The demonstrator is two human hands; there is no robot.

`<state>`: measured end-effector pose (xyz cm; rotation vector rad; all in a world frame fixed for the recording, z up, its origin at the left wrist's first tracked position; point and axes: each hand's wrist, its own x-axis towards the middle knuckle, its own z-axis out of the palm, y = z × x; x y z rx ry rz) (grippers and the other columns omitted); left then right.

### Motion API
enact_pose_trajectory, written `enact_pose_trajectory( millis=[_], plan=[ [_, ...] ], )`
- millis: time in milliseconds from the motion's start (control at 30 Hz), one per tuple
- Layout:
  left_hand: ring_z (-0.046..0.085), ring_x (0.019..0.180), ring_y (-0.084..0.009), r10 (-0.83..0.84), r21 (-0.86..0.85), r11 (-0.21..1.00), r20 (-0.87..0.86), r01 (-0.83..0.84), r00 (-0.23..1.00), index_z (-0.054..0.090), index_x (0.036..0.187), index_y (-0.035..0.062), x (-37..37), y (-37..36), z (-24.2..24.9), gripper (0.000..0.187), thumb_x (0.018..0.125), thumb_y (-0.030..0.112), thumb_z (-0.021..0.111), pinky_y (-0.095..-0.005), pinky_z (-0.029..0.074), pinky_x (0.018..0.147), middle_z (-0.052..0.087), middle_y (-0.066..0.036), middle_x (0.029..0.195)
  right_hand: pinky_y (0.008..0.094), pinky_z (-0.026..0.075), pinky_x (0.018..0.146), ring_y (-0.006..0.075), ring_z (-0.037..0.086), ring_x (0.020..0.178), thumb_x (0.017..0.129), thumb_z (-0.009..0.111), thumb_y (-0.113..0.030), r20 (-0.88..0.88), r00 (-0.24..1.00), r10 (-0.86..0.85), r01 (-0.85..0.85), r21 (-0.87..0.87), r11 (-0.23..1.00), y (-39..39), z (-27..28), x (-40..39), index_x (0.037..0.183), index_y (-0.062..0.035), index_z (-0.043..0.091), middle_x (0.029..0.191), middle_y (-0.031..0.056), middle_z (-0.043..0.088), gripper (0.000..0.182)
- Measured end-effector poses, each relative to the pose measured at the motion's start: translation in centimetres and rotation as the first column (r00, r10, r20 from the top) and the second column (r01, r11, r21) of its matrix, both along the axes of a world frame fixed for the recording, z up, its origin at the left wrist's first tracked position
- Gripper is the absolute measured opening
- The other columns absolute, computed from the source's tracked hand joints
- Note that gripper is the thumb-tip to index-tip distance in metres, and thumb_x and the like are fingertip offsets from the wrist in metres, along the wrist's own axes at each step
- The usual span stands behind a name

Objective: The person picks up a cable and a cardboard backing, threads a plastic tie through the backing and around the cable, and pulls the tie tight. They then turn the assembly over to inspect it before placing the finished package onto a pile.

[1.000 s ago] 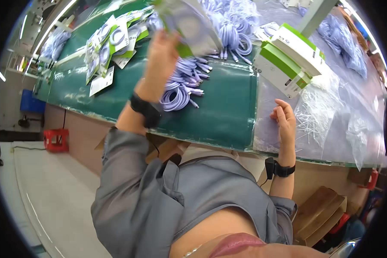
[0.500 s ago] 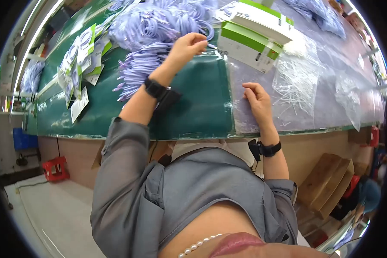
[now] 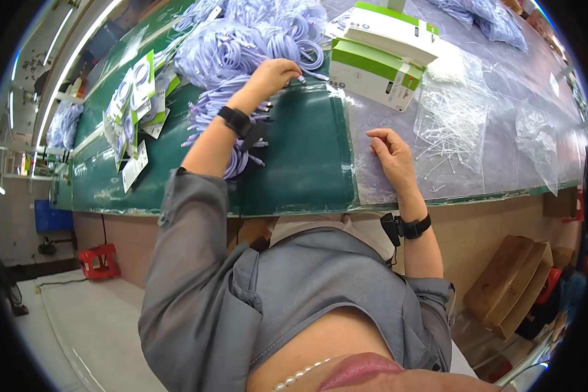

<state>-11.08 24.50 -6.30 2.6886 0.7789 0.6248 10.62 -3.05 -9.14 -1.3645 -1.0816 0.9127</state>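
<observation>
My left hand [image 3: 272,77] is at the right side of a big heap of lilac cables [image 3: 242,42]. Its fingers are pinched together on a lilac cable, whose small plug [image 3: 300,79] shows just below the fingertips. Under the wrist and forearm lies a stack of more lilac cables [image 3: 206,108], partly hidden by the arm. My right hand [image 3: 393,155] hovers over or rests on the grey mat, loosely curled, with a gap between thumb and forefinger; nothing shows in it. Beside it lies a clear bag of white twist ties [image 3: 452,127].
White and green boxes [image 3: 375,72] stand behind the right hand. Packaged cables on cards [image 3: 137,98] lie at the left of the green mat [image 3: 300,157]. Another crumpled clear bag [image 3: 536,140] lies far right. Below the table are a red stool [image 3: 99,261] and a cardboard box [image 3: 503,281].
My left hand has moved slightly left and down, toward the cable stack, and a plug now shows at its fingertips. My right hand has barely moved.
</observation>
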Motion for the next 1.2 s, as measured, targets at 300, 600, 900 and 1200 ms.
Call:
enact_pose_trajectory(
  millis=[300,600,900,1200],
  plan=[
    [0.062,0.091,-0.0187,0.238,0.046,0.968,0.148,-0.248,0.960,0.066,0.106,0.0088,-12.4,-8.0,7.3,0.026,0.084,0.024,0.067,-0.0293,0.047,0.081,0.066,-0.008,0.103,0.0188,0.043,0.072,0.0061,0.053,0.079,0.094,0.055,-0.007,0.014,0.997,0.069,-0.069,-0.010,0.998,0.0,-0.8,-0.3,0.107,-0.0019,0.062,0.086,-0.0015,0.059,0.016],
    [0.023,0.139,-0.0384,0.476,-0.297,0.876,0.403,-0.381,0.781,0.026,0.147,0.0189,-26.0,-16.1,-3.6,0.093,0.073,0.046,0.075,-0.0417,0.029,0.110,0.018,-0.020,0.151,0.0197,0.044,0.072,0.0065,0.054,0.078,0.093,0.056,-0.008,0.221,0.975,0.025,-0.024,-0.007,1.000,0.0,0.1,-0.6,0.106,-0.0036,0.063,0.088,-0.0012,0.061,0.015],
    [0.030,0.126,-0.0433,0.474,0.023,0.879,0.083,-0.477,0.877,0.027,0.145,0.0184,-14.9,-15.6,-3.4,0.111,0.054,0.037,0.088,-0.0505,0.032,0.104,0.023,-0.023,0.137,0.0203,0.044,0.071,0.0073,0.054,0.077,0.093,0.056,-0.006,0.256,0.967,0.004,-0.006,0.008,1.000,0.1,0.2,-1.0,0.104,-0.0030,0.064,0.087,-0.0007,0.060,0.014],
    [0.037,0.114,-0.0414,0.511,0.048,0.851,0.163,-0.524,0.844,0.026,0.147,0.0225,0.6,-16.5,-3.6,0.104,0.061,0.036,0.085,-0.0497,0.035,0.096,0.025,-0.023,0.134,0.0204,0.045,0.070,0.0074,0.055,0.076,0.090,0.057,-0.003,0.281,0.960,0.001,-0.012,0.038,0.999,-0.2,0.1,-0.8,0.102,-0.0028,0.064,0.084,-0.0005,0.060,0.014]
  ],
)
